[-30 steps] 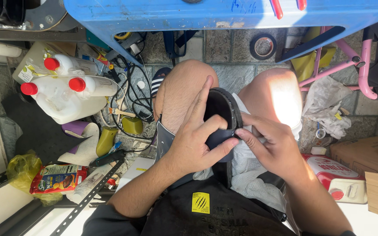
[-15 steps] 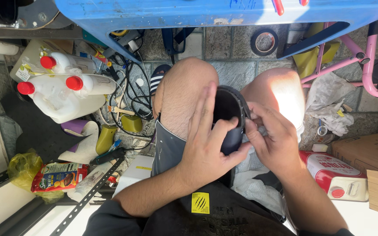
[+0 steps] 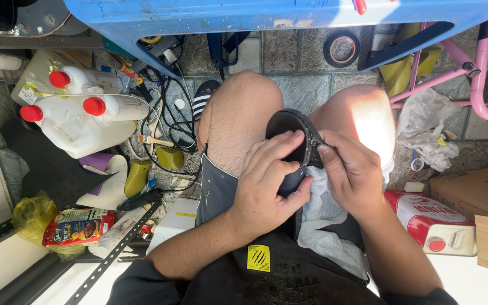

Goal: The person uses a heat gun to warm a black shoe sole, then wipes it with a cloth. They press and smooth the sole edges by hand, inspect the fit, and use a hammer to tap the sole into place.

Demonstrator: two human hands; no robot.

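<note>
Resting between the seated person's knees, a dark round part (image 3: pixel 292 148) is steadied by the left hand (image 3: pixel 269 189), which wraps it, fingers spread over its face. The right hand (image 3: pixel 354 178) pinches its rim — likely to work the edge. Beneath it lies a white cloth (image 3: pixel 326 217); left of it, white jugs (image 3: pixel 83 121) — red-capped.

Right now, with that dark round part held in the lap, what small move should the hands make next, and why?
Probably a short slide of the right hand further along the rim. The left hand grips the dark round part steady over the white cloth, and the right fingertips already pinch its ribbed edge.
</note>
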